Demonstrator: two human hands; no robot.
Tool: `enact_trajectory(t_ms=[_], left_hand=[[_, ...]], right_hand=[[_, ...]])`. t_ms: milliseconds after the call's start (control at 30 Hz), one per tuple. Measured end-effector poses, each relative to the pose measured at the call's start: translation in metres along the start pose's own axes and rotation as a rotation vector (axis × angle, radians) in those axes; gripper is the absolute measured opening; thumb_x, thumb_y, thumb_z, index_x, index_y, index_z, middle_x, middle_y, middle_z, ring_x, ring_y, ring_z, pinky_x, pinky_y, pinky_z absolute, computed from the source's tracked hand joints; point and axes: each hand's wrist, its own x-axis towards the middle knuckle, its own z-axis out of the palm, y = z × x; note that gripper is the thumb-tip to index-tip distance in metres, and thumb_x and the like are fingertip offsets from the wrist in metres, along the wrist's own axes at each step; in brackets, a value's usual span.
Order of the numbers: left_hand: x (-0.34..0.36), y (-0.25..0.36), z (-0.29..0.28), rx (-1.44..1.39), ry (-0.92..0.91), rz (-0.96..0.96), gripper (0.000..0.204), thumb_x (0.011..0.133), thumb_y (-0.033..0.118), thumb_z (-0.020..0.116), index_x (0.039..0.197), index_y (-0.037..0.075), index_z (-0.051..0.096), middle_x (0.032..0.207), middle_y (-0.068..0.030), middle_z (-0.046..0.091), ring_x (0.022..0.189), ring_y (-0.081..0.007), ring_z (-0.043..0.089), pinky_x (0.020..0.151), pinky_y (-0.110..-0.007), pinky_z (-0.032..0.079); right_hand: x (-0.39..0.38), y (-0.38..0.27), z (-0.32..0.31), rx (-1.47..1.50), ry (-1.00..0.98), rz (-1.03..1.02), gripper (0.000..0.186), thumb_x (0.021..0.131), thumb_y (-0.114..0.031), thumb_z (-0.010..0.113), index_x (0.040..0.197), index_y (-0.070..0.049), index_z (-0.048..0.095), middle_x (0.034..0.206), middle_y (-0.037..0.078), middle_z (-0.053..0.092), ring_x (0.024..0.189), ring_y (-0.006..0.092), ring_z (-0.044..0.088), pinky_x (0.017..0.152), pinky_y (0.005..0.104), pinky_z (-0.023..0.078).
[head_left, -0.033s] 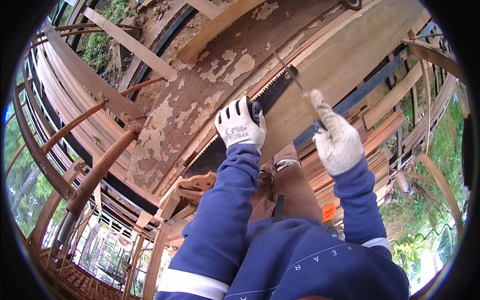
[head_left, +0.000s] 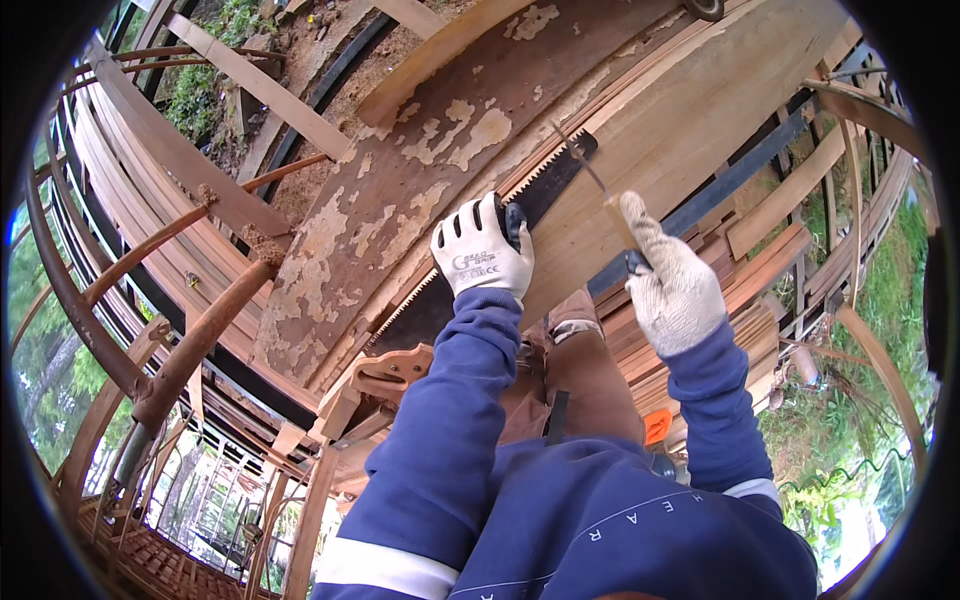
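A handsaw point(head_left: 552, 182) with a dark blade lies along the boards, its teeth facing up and away from me. Its wooden handle point(head_left: 392, 372) is at the near left end. My left hand point(head_left: 482, 252), in a white glove with dark fingertips, grips the middle of the blade and steadies it. In my gloved right hand point(head_left: 675, 295) is a slim file point(head_left: 592, 176) with a light wooden handle, the index finger stretched along it. The file's thin shaft crosses the toothed edge near the saw's far end; exact contact is hard to tell.
A wide pale board point(head_left: 690, 110) and a brown metal beam with peeling patches point(head_left: 335, 235) run diagonally under the work. Rusty pipes point(head_left: 205, 335) stand at the left. Stacked planks point(head_left: 130, 170) lie beyond them, and more timber point(head_left: 770, 265) is at the right.
The file and my right hand have shifted slightly toward me and the file's blur is less. My left hand and the saw stay in place.
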Motion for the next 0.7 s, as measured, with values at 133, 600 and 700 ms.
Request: enact_trajectory(t_ms=[133,600,700], left_hand=[[0.001,0.000,0.001,-0.003,0.001,-0.034,0.046,0.086,0.032,0.070,0.129,0.016,0.061,0.126,-0.0081,0.062,0.122,-0.0309,0.056,0.109,-0.050,0.036],[-0.002,-0.003,0.001,-0.019,-0.015,-0.014,0.051,0.085,0.032,0.071,0.132,0.016,0.060,0.127,-0.0088,0.062,0.123,-0.0305,0.055,0.111,-0.049,0.035],[0.000,0.000,0.001,-0.008,-0.025,-0.018,0.052,0.085,0.032,0.071,0.133,0.015,0.059,0.128,-0.0092,0.061,0.124,-0.0307,0.055,0.111,-0.050,0.035]], right_hand=[[-0.017,-0.013,0.002,-0.193,-0.114,0.106,0.061,0.089,0.000,0.063,0.148,-0.016,0.059,0.089,0.019,0.061,0.075,0.0393,0.062,0.069,0.0395,0.053],[0.001,0.003,0.004,-0.399,-0.210,0.100,0.069,0.089,-0.011,0.063,0.154,-0.028,0.050,0.080,0.018,0.062,0.070,0.0370,0.065,0.064,0.0451,0.055],[0.029,0.011,0.021,-0.363,-0.193,0.032,0.067,0.090,-0.013,0.062,0.154,-0.027,0.049,0.078,0.020,0.065,0.070,0.0386,0.066,0.066,0.0482,0.056]])
